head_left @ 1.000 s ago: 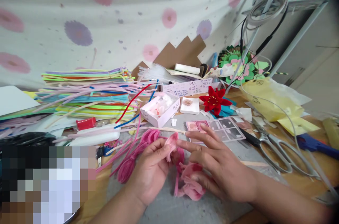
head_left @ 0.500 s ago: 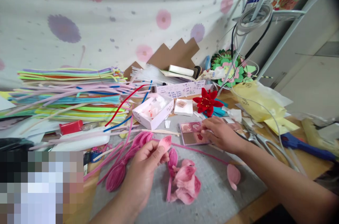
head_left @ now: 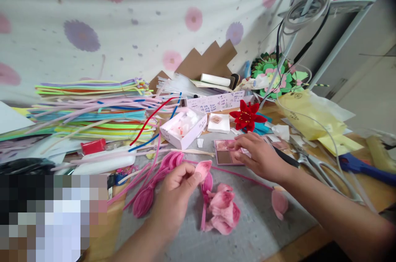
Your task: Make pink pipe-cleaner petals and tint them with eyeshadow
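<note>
Between thumb and fingers, my left hand (head_left: 181, 185) pinches a pale pink fuzzy petal (head_left: 203, 170) with a darker pink tip. My right hand (head_left: 258, 154) reaches over the makeup palette (head_left: 224, 158), fingers stretched out and apart; the fingertips are at its pans, and contact is hard to judge. Below the held petal lies a pink fuzzy flower (head_left: 224, 210) with deeper pink tips. A bundle of magenta petals (head_left: 144, 202) made from fuzzy stems rests left of my left hand. A loose pink petal (head_left: 279, 203) lies under my right forearm.
A grey cutting mat (head_left: 247, 229) covers the front of the table. Bundled pipe cleaners (head_left: 102, 115) are heaped at left. Behind the palette stand a white box (head_left: 183, 129) and a red flower (head_left: 247, 116). Scissors (head_left: 315, 167) and a yellow bag (head_left: 309, 113) are at right.
My right hand's fingers have spread and shifted over the palette, baring its lower left pan. My left hand still holds the petal. The whole view has shifted slightly.
</note>
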`<state>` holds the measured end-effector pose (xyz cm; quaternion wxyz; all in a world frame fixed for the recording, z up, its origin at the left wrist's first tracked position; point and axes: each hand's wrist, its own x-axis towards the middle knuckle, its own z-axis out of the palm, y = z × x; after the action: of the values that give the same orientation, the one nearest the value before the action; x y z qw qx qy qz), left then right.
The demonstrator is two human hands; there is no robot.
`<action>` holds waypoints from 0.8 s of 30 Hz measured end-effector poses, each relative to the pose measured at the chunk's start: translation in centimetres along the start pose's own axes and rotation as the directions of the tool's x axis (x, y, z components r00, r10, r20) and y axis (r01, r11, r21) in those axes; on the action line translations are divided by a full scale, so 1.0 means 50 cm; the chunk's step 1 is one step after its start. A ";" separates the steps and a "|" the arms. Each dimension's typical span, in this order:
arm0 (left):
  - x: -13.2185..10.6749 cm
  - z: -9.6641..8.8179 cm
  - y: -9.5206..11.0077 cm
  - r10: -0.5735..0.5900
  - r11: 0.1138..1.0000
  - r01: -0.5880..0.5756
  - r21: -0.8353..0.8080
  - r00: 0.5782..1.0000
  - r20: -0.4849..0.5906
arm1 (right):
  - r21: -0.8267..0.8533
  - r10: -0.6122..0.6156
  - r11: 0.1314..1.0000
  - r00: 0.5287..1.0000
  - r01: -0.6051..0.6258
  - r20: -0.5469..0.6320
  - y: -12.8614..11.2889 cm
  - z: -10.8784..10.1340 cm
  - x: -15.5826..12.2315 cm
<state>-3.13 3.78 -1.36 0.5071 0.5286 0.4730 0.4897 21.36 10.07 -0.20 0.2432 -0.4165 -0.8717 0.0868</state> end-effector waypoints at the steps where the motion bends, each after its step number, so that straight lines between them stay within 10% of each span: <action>1: -0.001 -0.004 0.001 0.091 0.988 -0.093 0.124 0.996 0.020 | 0.159 0.007 0.987 1.000 -0.004 -0.020 -0.017 -0.007 -0.003; 5: -0.002 -0.016 0.015 0.430 0.782 -0.459 0.421 0.887 0.169 | 0.517 -0.057 0.854 0.998 0.062 -0.026 -0.091 -0.037 -0.019; 15: -0.006 -0.026 0.016 0.628 0.246 -0.719 0.650 0.629 0.458 | 0.185 -0.294 0.939 0.956 0.290 -0.006 -0.145 -0.039 -0.031; 20: -0.009 -0.027 0.018 0.645 0.281 -0.716 0.640 0.634 0.427 | 0.126 -0.274 0.952 0.960 0.280 -0.063 -0.153 -0.035 -0.035; 24: -0.011 -0.027 0.015 0.580 0.540 -0.622 0.566 0.763 0.285 | 0.102 -0.282 0.952 0.956 0.290 -0.084 -0.127 -0.034 -0.030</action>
<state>-4.54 3.31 -0.60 0.1147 0.8112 0.3818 0.4278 18.67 4.79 2.98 0.3061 -0.2743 -0.9076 0.0855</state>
